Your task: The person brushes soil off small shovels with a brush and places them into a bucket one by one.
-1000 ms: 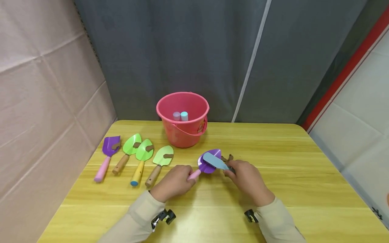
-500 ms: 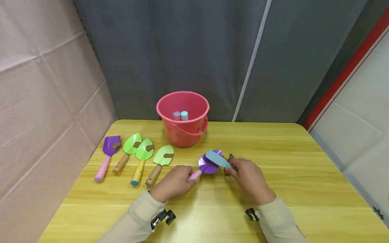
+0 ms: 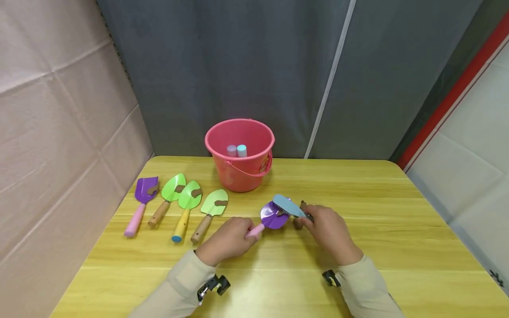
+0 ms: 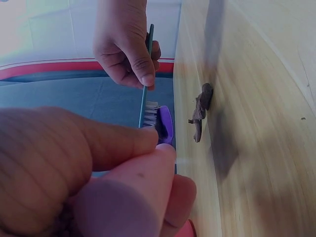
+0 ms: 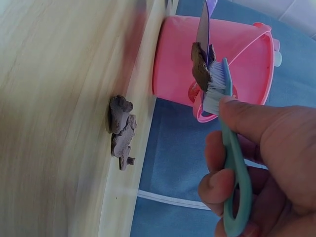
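In the head view my left hand grips the pink handle of a purple trowel, its blade raised above the table. My right hand holds a blue-green brush slantwise over that blade. In the right wrist view, the brush's pale bristles meet the blade, and a brown clay-like lump clings to it. Beneath, several brown pieces lie heaped on the wooden table; the left wrist view shows the same heap. Fingers partly cover the brush handle.
A pink bucket with two tube-like ends inside stands at the back. On the left lie a purple shovel and several green trowels, each with a brown piece on its blade. A dark curtain hangs behind.
My right hand has drawn the brush a little to the right across the blade, towards its right edge. A brown patch on the blade now shows. The left hand has barely moved.
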Demonstrator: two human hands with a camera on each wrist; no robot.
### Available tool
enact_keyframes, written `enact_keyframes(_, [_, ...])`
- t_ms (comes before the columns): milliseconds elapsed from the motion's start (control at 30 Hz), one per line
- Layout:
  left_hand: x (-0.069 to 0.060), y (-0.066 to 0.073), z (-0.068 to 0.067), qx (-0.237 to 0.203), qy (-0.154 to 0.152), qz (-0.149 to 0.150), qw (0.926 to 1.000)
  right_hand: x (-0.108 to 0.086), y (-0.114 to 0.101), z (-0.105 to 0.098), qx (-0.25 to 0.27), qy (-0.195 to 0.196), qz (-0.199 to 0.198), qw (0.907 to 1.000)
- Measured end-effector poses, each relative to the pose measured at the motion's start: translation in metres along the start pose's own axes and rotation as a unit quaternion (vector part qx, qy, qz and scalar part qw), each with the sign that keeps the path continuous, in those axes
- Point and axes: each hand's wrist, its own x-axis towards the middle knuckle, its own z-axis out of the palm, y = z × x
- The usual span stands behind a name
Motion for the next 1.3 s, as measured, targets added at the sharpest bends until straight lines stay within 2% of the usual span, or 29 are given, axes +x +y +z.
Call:
enact_keyframes(300, [-0.001, -0.001, 0.000, 0.005, 0.004, 0.008, 1.0000, 0.001, 0.001, -0.003, -0.011, 0.017, 0.001, 0.9998])
enact_keyframes(400, [-0.002, -0.001, 0.000, 0.005, -0.003, 0.008, 1.0000, 0.001, 0.005, -0.003, -0.015, 0.018, 0.010, 0.9997])
enact_keyframes(567, [-0.004, -0.003, 0.002, -0.010, -0.016, 0.004, 0.9998, 0.002, 0.015, -0.003, -0.016, 0.033, 0.030, 0.9989])
enact_keyframes(700, [-0.004, -0.003, 0.003, -0.019, -0.013, -0.002, 0.9997, 0.002, 0.017, -0.004, -0.007, 0.047, 0.032, 0.9984])
enact_keyframes(767, [-0.003, -0.003, 0.002, -0.021, -0.007, -0.008, 0.9997, 0.001, 0.014, -0.006, 0.009, 0.035, 0.018, 0.9992])
enact_keyframes(867, [-0.003, -0.004, 0.001, -0.019, 0.005, -0.018, 0.9996, -0.001, 0.005, -0.009, 0.034, -0.008, -0.026, 0.9990])
enact_keyframes(1000, [-0.002, -0.004, -0.002, -0.014, 0.009, -0.025, 0.9995, 0.000, -0.003, -0.011, 0.036, -0.051, -0.066, 0.9959])
enact_keyframes(1300, [-0.003, -0.001, -0.005, -0.006, 0.011, -0.017, 0.9998, 0.001, -0.004, -0.011, 0.019, -0.029, -0.042, 0.9985])
